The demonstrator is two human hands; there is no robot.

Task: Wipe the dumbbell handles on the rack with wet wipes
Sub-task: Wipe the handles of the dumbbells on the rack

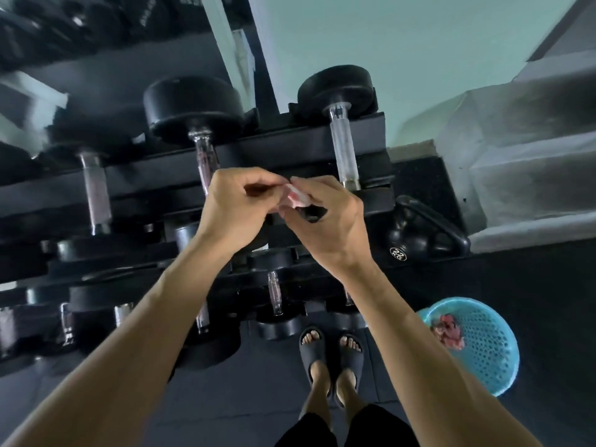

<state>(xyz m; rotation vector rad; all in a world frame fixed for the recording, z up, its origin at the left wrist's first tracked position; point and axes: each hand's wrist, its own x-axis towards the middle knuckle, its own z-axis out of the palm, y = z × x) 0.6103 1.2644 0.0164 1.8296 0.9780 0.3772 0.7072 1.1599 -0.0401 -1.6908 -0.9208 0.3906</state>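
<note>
We see both hands raised together in front of a tiered dumbbell rack (290, 146), the left hand (238, 204) and the right hand (322, 221) meeting over a small pale-pink wet wipe packet (295, 196). The fingers of both hands are curled and pinch the packet from either side; the left thumb and forefinger close on its upper edge, while the right fingers wrap round its lower part, where something dark shows beneath them that we cannot make out. Just beyond the left fingertips stands the chrome handle of a large dumbbell (204, 162), its black head above it. Beyond the right fingertips, a little to the right, runs the handle of a second dumbbell (344, 146). Further left of the left hand lies a third dumbbell (95, 191). Below the wrists, smaller dumbbells (275, 298) sit on the lower tier. To the right of the right hand a black kettlebell (419, 233) rests on the floor, and nearer us a blue perforated basket (483, 346) holds crumpled reddish material. We also see two feet in dark slides (329, 353) on the dark mat.
</note>
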